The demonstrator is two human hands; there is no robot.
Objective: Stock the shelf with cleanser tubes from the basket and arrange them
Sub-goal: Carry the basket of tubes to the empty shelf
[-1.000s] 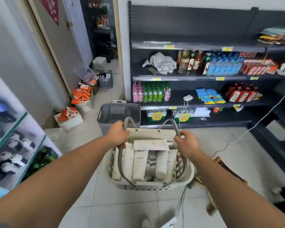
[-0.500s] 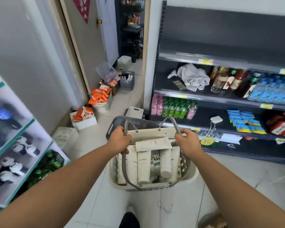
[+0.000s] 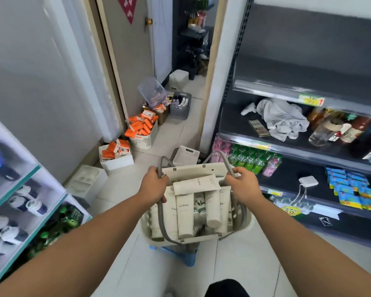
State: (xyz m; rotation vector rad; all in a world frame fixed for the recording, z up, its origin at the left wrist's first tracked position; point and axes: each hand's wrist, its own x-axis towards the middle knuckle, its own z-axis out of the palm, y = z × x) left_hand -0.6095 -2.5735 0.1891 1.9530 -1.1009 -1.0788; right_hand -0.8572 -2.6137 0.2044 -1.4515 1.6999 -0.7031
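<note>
Since half a second ago the view has swung left and the basket (image 3: 201, 168) has come nearer the left end of the shelf (image 3: 287, 147); a blue stool (image 3: 181, 254) now shows under it. Pale floor tiles (image 3: 120, 273) run back through an open doorway (image 3: 191, 61) between a grey wall and the dark shelf unit on the right. A glass-fronted display case (image 3: 19, 202) stands at the left.

Along the wall sit a white box (image 3: 117, 162) and a slotted tub (image 3: 144, 139), both piled with orange packets, and farther back a grey crate (image 3: 180, 107). A white lid (image 3: 185, 156) leans just beyond the basket, between it and the shelf's corner post. On the shelf lie a crumpled cloth (image 3: 281, 117) and a phone (image 3: 258, 127); green bottles (image 3: 251, 160) stand one level down.

The left hand (image 3: 153, 183) is clenched round the left grey handle and the right hand (image 3: 243, 185) round the right one, carrying the basket. The cleanser tubes (image 3: 185, 213) are all inside it, most lying lengthwise with caps toward the person. One top tube (image 3: 196, 184) lies crosswise, slightly tilted.
</note>
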